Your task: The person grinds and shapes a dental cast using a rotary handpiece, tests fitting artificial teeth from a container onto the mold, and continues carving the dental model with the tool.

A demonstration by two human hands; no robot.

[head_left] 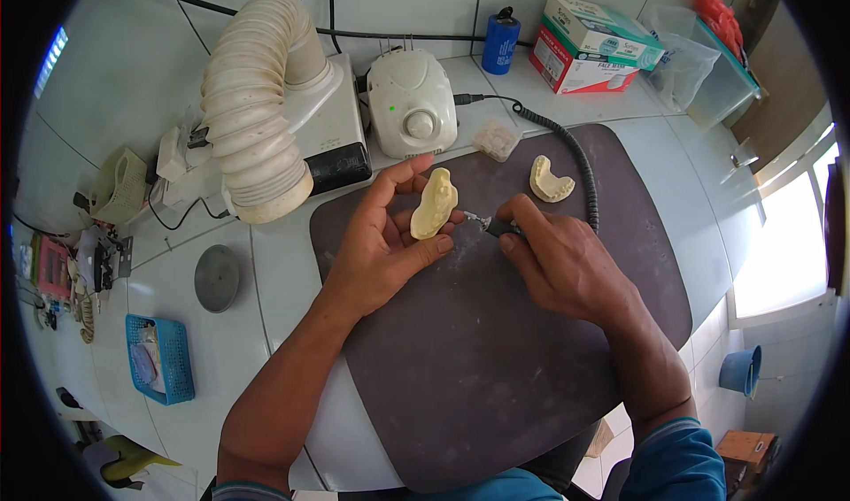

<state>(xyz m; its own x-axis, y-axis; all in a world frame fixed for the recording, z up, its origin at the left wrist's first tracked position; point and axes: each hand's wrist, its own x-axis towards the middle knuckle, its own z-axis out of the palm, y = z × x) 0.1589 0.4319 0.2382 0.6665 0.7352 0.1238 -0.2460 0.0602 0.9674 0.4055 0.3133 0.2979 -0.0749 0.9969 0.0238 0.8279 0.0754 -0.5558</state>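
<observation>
A pale yellow plaster dental model [434, 205] is held up in my left hand [387, 235], thumb along its lower edge and fingers behind it. My right hand [562, 255] grips a dental handpiece [501, 227] like a pen. Its metal bur end points left, close to the model's right edge; whether it touches I cannot tell. A second dental model [552, 180], horseshoe-shaped with teeth, lies on the dark mat [460, 368] beyond my right hand. The handpiece's rear part is hidden by my fingers.
A ribbed white suction hose [252, 103] arches at the back left beside a white control unit [413, 103]. A coiled black cord [575, 160] runs along the mat's right side. A grey round dish [217, 278], blue basket [159, 359], blue cylinder [501, 42] and stacked boxes [589, 50] stand around.
</observation>
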